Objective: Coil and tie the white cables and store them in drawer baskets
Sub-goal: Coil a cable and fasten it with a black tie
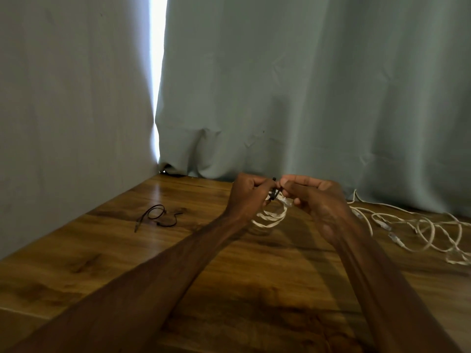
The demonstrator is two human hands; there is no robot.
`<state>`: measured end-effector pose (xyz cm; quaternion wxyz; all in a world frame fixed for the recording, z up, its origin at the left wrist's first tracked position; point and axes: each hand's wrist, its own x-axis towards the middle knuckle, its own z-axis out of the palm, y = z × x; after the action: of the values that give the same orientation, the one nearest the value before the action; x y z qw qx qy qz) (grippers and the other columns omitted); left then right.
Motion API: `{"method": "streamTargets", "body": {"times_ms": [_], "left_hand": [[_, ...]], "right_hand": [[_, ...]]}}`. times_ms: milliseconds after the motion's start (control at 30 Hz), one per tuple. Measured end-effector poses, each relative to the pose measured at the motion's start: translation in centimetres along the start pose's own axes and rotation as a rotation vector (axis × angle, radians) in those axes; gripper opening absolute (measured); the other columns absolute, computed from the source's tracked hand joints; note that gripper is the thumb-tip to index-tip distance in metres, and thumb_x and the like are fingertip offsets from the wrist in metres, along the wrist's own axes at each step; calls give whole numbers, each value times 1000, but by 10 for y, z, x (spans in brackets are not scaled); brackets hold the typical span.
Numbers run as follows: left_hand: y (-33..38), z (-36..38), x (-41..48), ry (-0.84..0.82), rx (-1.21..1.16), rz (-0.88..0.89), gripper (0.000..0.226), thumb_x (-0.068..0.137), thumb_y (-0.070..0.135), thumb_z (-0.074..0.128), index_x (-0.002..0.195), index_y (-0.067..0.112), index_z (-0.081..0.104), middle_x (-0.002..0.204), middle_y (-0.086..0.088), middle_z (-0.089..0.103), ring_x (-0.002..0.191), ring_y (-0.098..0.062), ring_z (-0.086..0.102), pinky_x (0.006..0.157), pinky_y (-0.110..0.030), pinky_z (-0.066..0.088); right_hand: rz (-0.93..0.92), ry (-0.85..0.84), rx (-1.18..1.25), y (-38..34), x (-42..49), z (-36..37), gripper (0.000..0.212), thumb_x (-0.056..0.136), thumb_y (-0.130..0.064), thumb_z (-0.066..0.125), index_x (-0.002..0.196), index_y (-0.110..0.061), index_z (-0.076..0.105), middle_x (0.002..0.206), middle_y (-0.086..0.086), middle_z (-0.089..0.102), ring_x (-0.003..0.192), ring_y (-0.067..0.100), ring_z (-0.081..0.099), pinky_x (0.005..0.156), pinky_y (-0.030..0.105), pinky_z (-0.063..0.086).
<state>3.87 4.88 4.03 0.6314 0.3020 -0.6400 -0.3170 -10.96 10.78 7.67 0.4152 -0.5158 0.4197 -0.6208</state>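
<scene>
White coil pinched by left hand and right hand (black tie between).

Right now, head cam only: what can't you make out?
Head view:
- How the black tie closes on the coiled white cable; left hand and right hand cover it.
- Loose white cables: tangled, cut by the right edge; count unclear.
- Their plugs: too small, blurred.
- Drawer baskets: out of frame.

Person, two limbs in view. Left hand, right hand: bare. Left forearm, right forearm: long, lean, bare from wrist to the lower frame edge.
</scene>
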Motion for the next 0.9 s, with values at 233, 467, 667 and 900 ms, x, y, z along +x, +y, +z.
{"method": "streamTargets", "body": {"times_ms": [233, 467, 667, 900], "left_hand": [[-7, 3, 2, -22, 143, 72, 31, 86, 24, 67, 56, 28, 70, 52, 9, 63, 50, -7, 56, 54, -30, 43], [-9, 1, 2, -30, 297, 145, 30, 84, 35, 60, 55, 33, 67, 53, 11, 64, 50, -4, 57, 55, -28, 45], [-7, -3, 4, -63, 337, 218, 31, 89, 31, 59, 68, 13, 75, 59, 1, 68, 55, -20, 65, 53, -36, 52], [-8, -5, 7, -63, 305, 236, 35, 88, 22, 55, 54, 16, 56, 50, 1, 52, 47, -14, 44, 50, -35, 38]], "right_hand": [[96, -70, 66, 5, 4, -6, 16, 87, -2, 74, 102, -2, 77, 90, 7, 79, 73, 9, 70, 66, 14, 58], [127, -89, 104, 7, 3, -4, 17, 89, 4, 70, 105, 3, 75, 102, 13, 79, 82, 12, 76, 71, 17, 60], [153, -25, 135, 5, 1, -3, 15, 82, 4, 74, 97, 3, 75, 95, 15, 79, 80, 17, 78, 68, 19, 61], [68, 1, 38, 2, -1, 2, 8, 84, 2, 76, 91, -1, 76, 85, 10, 80, 75, 13, 77, 71, 19, 62]]}}
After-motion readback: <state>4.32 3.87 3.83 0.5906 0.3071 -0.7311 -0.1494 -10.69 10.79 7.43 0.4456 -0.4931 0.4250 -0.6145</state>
